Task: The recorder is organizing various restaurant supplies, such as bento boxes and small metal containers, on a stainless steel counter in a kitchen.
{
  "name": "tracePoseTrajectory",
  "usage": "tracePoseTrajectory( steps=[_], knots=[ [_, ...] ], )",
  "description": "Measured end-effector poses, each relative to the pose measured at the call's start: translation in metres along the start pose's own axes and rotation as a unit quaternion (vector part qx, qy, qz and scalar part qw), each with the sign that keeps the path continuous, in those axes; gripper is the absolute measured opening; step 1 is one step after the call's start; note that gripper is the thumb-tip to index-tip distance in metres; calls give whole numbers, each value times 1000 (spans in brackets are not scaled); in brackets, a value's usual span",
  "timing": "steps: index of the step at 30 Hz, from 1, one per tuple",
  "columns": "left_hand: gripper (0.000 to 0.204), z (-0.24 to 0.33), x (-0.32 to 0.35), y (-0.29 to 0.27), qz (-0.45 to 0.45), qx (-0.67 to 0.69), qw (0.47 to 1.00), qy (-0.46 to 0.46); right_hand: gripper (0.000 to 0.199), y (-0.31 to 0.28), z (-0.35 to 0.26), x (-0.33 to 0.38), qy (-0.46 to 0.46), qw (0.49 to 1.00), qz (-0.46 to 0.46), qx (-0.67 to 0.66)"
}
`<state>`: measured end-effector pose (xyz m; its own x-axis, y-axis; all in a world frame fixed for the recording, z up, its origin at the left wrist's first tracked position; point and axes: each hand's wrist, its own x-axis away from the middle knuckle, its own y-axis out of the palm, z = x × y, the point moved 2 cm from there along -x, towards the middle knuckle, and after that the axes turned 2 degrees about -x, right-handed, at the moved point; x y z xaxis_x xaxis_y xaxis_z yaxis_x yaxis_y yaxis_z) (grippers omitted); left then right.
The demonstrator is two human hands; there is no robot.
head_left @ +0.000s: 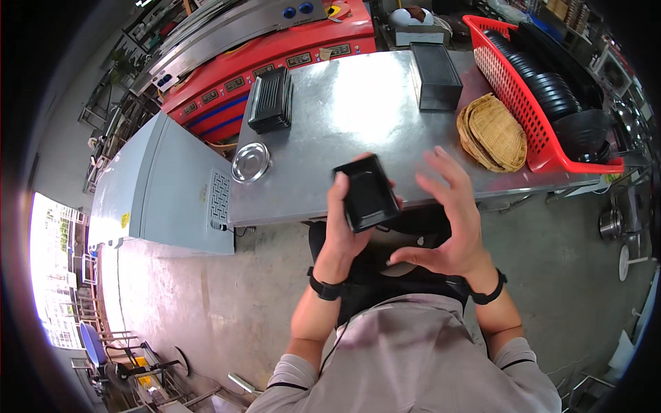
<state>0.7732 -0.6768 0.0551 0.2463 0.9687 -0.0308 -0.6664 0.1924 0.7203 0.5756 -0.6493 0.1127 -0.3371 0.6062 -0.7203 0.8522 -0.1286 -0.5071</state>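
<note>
Black and glossy, the small rectangular tray (366, 193) looks light, stiff and probably slippery. The left hand (342, 230) clasps its near edge, a sensible hold; the right hand (451, 220) hovers beside it, fingers spread, holding nothing.

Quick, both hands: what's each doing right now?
Left hand: closed on a black tray.
Right hand: open, holding nothing, beside the tray.
</note>
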Motion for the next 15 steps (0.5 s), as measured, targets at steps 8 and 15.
tracePoseTrajectory(
  steps=[8, 15],
  knots=[
    [78, -6, 16, 24, -56, -340, 938, 24, 128, 11, 18, 14, 24, 985, -114, -123],
    [82, -1, 24, 31, -95, -355, 930, 12, 119, 13, 28, 26, -27, 985, -42, -166]
  ],
)
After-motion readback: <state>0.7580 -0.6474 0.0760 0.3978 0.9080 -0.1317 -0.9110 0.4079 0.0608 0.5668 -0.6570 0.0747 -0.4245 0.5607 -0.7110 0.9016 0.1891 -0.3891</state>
